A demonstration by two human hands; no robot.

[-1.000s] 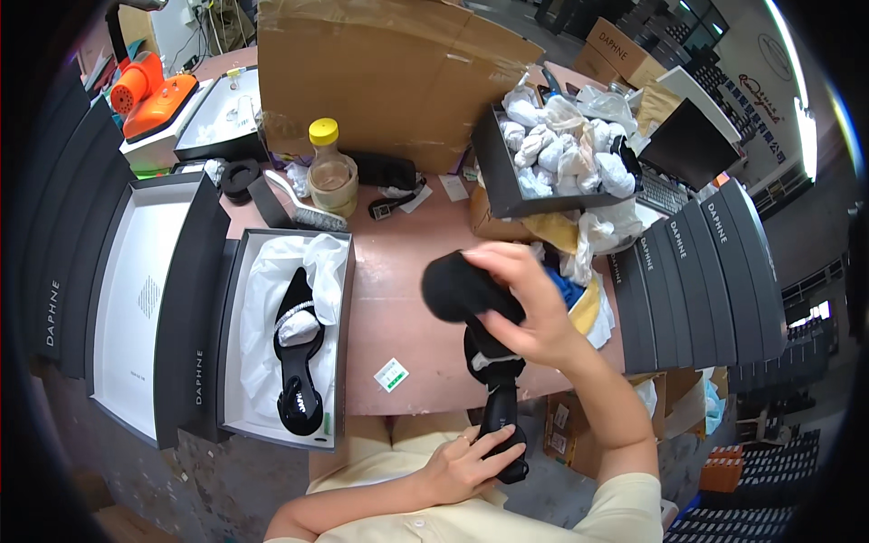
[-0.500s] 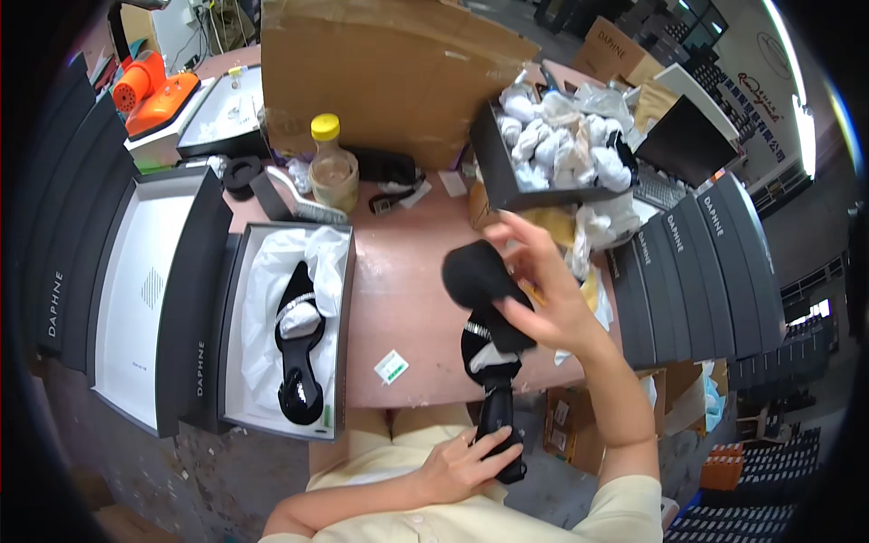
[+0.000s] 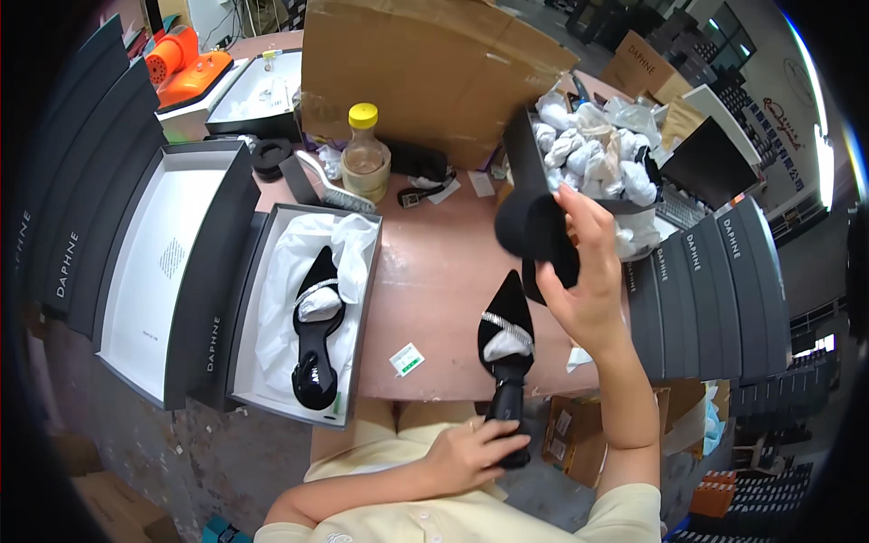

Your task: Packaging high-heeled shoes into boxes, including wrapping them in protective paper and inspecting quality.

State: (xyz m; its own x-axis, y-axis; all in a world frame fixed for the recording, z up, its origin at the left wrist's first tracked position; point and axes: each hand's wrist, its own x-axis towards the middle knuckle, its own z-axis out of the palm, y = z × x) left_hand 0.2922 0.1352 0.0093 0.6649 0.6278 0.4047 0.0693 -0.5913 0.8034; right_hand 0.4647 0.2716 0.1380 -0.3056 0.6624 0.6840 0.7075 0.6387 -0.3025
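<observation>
My left hand [image 3: 478, 452] is closed around the heel end of a black pointed shoe [image 3: 507, 328], its toe pointing away over the table's near edge. A sparkling strap crosses the shoe, and white paper stuffing sits in it. Raised to the right of the toe, my right hand [image 3: 590, 271] grips a black piece with a rounded end [image 3: 525, 226] between thumb and fingers; its exact kind is unclear. A matching black shoe [image 3: 314, 357] lies on white tissue in an open shoebox [image 3: 369, 299] at the left.
A box of crumpled white paper [image 3: 523, 149] stands at the back right. Behind the table's middle are a yellow-capped bottle [image 3: 366, 163], a white-bristled brush [image 3: 339, 195] and a cardboard sheet [image 3: 416, 81]. Dark shoeboxes [image 3: 715, 299] line both sides. A small label [image 3: 407, 360] lies on the table.
My right hand has lifted the black piece up and away from the shoe, uncovering its toe and strap. My left hand keeps its hold on the heel. The view has shifted slightly.
</observation>
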